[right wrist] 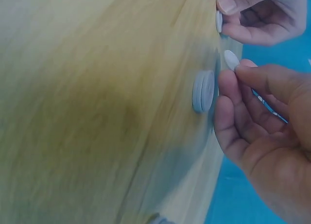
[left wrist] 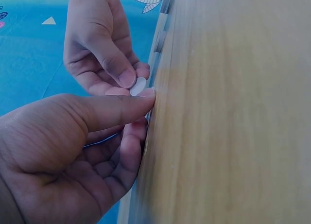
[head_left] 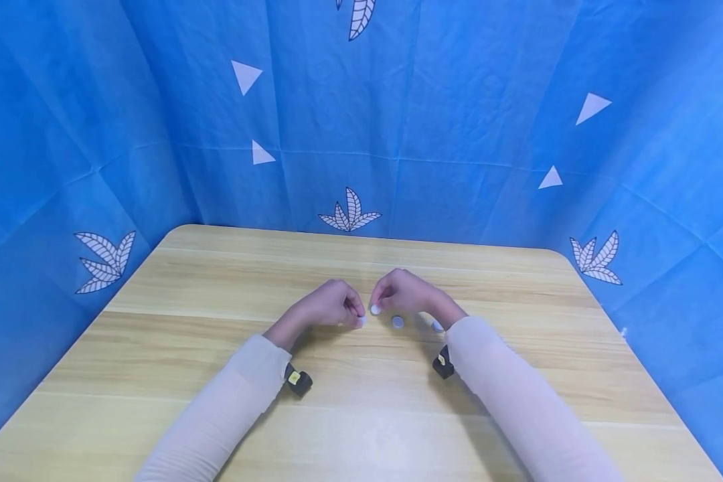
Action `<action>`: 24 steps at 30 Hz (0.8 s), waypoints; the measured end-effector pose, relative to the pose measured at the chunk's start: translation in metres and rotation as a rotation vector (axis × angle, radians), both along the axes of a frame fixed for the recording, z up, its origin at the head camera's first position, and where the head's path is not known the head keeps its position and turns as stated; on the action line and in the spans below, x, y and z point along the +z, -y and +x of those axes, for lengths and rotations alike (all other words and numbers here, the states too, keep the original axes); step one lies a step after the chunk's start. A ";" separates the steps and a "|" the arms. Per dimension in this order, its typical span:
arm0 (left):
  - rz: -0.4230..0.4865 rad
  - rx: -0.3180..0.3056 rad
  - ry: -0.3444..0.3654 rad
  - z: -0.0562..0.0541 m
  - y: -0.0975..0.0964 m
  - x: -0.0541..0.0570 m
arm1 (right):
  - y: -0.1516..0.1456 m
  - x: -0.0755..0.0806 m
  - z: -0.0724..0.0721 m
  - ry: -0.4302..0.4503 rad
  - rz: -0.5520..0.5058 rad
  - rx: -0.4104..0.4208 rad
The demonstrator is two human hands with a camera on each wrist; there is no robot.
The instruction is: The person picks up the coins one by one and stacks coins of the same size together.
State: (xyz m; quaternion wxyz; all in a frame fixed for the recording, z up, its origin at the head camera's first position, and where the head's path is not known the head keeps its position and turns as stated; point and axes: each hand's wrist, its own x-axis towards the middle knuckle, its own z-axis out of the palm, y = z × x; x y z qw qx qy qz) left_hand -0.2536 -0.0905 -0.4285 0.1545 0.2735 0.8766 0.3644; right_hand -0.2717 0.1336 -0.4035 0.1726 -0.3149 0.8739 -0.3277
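Note:
Over the table my left hand [head_left: 335, 304] pinches a small white disc [head_left: 362, 322] at the tabletop; in the right wrist view this disc [right wrist: 219, 22] looks doubled, perhaps two stacked. Just right of it, my right hand [head_left: 406, 292] holds another white disc [head_left: 375, 309] between thumb and fingertips, tilted and raised off the wood. The two hands are close together, and the discs do not touch in the right wrist view. Beneath the right hand stands a short stack of discs [right wrist: 203, 91], also seen as a grey-white round [head_left: 398, 322] in the head view.
Another disc or stack [head_left: 437, 327] lies by the right wrist, partly covered by it. The wooden table [head_left: 373, 402] has its far edge against a blue patterned curtain [head_left: 397, 120]. Black wrist cameras [head_left: 300, 381] hang under both forearms.

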 end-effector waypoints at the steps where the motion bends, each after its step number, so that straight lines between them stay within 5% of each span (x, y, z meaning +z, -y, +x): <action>1: 0.000 0.002 0.002 0.000 0.000 0.000 | 0.001 0.000 0.000 0.005 0.000 0.001; 24: -0.008 0.019 -0.003 0.001 0.001 0.001 | 0.020 0.005 0.010 0.189 0.022 -0.121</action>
